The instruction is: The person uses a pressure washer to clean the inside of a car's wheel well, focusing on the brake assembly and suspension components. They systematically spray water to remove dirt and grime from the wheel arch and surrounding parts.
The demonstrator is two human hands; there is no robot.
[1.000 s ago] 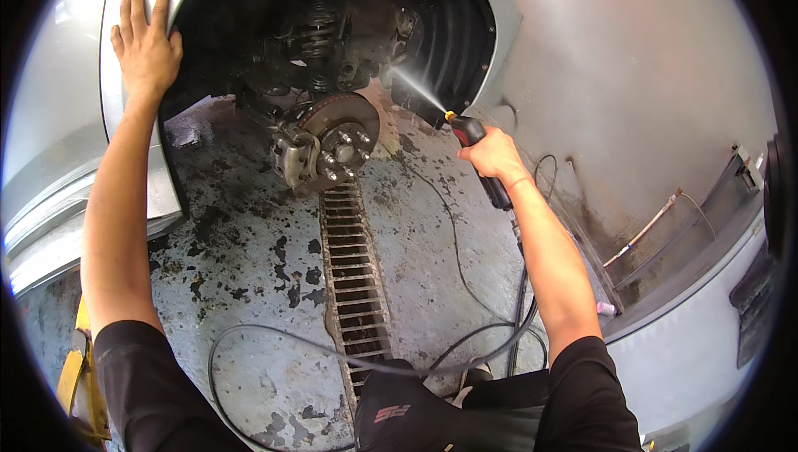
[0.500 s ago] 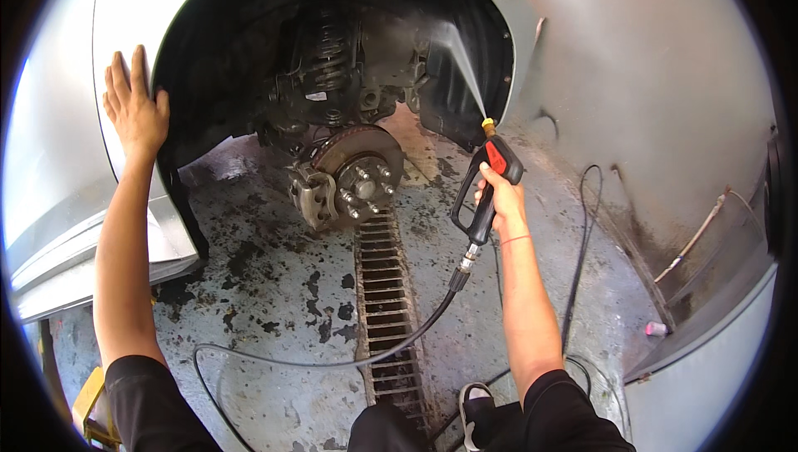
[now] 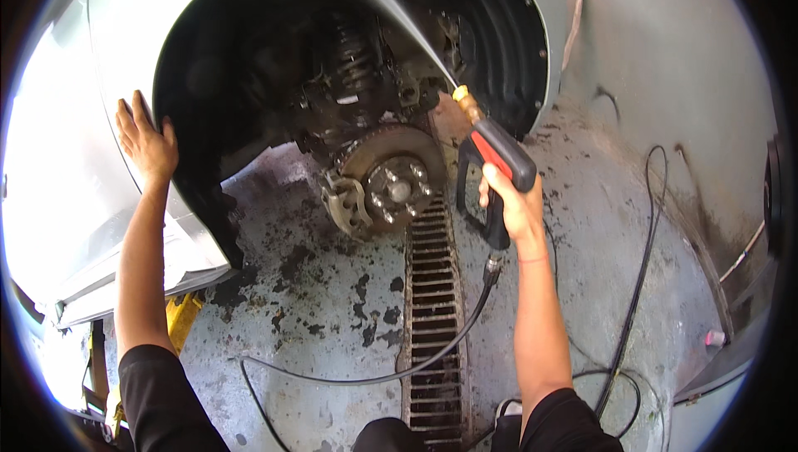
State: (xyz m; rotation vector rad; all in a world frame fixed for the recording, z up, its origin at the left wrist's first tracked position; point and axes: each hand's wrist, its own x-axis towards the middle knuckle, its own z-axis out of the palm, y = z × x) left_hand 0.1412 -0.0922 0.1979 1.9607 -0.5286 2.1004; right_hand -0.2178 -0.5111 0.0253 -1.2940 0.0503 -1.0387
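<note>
My right hand point(image 3: 513, 203) is wrapped round the grip of a black and red pressure washer gun point(image 3: 503, 153) with a brass and yellow nozzle. A white jet of water point(image 3: 407, 24) leaves the nozzle up and leftward into the black wheel arch point(image 3: 241, 61) of a silver car. Fingers spread, my left hand point(image 3: 148, 140) lies flat on the body panel point(image 3: 116, 45) beside the arch's left edge. Inside the arch are a coil spring point(image 3: 356, 66), a brake disc with studs point(image 3: 399, 182) and a brake caliper point(image 3: 345, 207). No wheel is on the hub.
From the gun a black hose point(image 3: 432, 359) loops over the wet, stained floor point(image 3: 316, 294). A drain grate point(image 3: 432, 311) runs under the disc. More hose point(image 3: 636, 286) lies on the right by a grey wall point(image 3: 673, 61). A yellow metal stand point(image 3: 183, 319) is below the car's sill.
The jet has swung from the arch's right side to higher and further left. My right hand has turned the gun leftward. The view has shifted; my left hand stays on the panel.
</note>
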